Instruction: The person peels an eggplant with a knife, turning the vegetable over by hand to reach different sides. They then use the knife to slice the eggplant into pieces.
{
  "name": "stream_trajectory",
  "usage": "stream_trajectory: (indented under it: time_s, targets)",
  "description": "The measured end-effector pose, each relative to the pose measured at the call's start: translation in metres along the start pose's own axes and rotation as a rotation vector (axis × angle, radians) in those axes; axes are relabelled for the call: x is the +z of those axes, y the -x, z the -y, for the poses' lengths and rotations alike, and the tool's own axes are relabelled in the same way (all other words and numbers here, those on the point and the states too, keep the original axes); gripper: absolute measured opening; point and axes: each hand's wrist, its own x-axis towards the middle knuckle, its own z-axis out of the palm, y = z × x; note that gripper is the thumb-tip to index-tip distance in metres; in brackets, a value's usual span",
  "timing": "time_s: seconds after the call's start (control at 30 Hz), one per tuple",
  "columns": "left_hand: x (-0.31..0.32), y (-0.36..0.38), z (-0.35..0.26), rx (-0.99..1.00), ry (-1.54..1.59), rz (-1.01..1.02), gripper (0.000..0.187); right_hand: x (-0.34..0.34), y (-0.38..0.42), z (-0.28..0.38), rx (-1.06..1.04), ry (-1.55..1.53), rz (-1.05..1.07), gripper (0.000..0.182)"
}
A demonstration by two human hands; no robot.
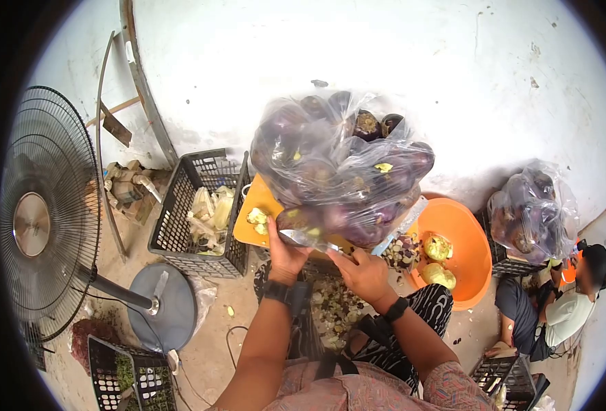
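My left hand [286,257] is closed around the near side of a dark purple eggplant [295,220] at the edge of an orange board [250,198]. In my right hand [363,274] is a knife [304,238], its broad blade lying against the eggplant's near side. Part of the handle is hidden by my fingers. Pale yellow peeled pieces [257,220] rest on the board beside my left thumb. Just beyond both hands bulges a large clear plastic bag [337,164] full of eggplants.
To the right stands an orange basin [478,236] with peeled yellow eggplants [439,276] and dark scraps. A black crate [169,233] holds pale husks at left, near a standing fan [32,222]. Scraps litter the floor [330,308]. A seated person [563,308] is at right.
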Motion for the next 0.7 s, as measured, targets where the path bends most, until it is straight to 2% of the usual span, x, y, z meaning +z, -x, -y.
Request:
stream_trajectory:
  time_s: [0.1,0.4,0.47,0.57,0.7]
  targets:
    - [-0.004,-0.001,0.000,-0.012,-0.006,0.059,0.074,0.000,-0.001,-0.003,0.000,0.028,0.041,0.045]
    - [-0.012,-0.005,-0.002,-0.015,-0.090,0.057,0.072,0.022,-0.031,0.005,-0.029,-0.053,-0.056,0.038]
    - [-0.011,-0.005,0.000,-0.016,-0.095,0.037,0.070,0.019,-0.040,0.008,0.049,0.015,0.024,0.038]
    - [-0.004,-0.004,0.004,-0.079,-0.090,0.076,0.070,0.016,-0.050,0.006,0.124,0.017,0.013,0.039]
    - [0.003,0.000,0.006,-0.087,-0.067,0.008,0.071,0.002,-0.029,0.001,0.089,-0.058,-0.074,0.037]
